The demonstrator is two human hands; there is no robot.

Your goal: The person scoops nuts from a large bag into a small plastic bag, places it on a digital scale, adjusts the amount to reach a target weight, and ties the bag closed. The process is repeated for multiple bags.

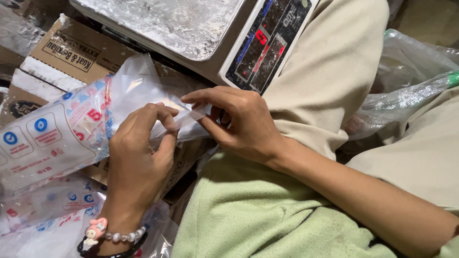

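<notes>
Between the two hands, above the lap, a thin clear plastic bag (pixel 138 88) is held by its open edge: left hand (pixel 136 162) pinches the film with thumb and forefinger, right hand (pixel 239 124) pinches the same edge just beside it. Left of the hands lies a soft, glossy pack (pixel 48 136) printed in red and blue, resting on brown cardboard boxes (pixel 71 52). Beyond the hands sits a powder-dusted metal weighing scale (pixel 191 24) with red digits; crumpled clear plastic (pixel 406 91) lies at right.

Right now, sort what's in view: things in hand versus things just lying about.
In hand:
- clear plastic bag, pinched by left hand and right hand

Lying about:
- floury scale
- cardboard box
- printed bags
- crumpled plastic
</notes>
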